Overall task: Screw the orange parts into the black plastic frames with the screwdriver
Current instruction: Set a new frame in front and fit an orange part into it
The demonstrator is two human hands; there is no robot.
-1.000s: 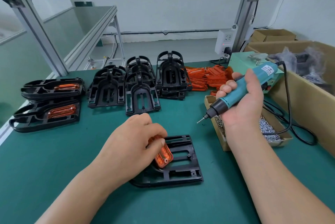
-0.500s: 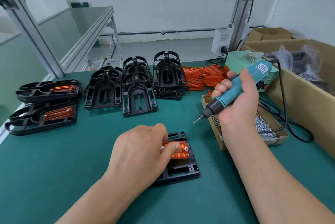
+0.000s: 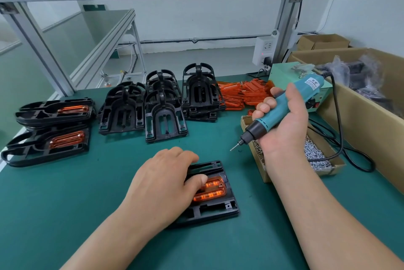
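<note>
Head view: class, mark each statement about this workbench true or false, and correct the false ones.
1. The right hand holds the teal screwdriver. True.
2. The screwdriver's tip touches the orange part. False: it hangs in the air, apart from it.
3. The left hand rests on the near black frame. True.
4. The screw box lies left of that frame. False: it lies to its right.

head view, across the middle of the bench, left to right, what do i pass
frames already fitted with orange parts → stacks of empty black frames → pile of loose orange parts → screwdriver in the right hand → big cardboard box
</note>
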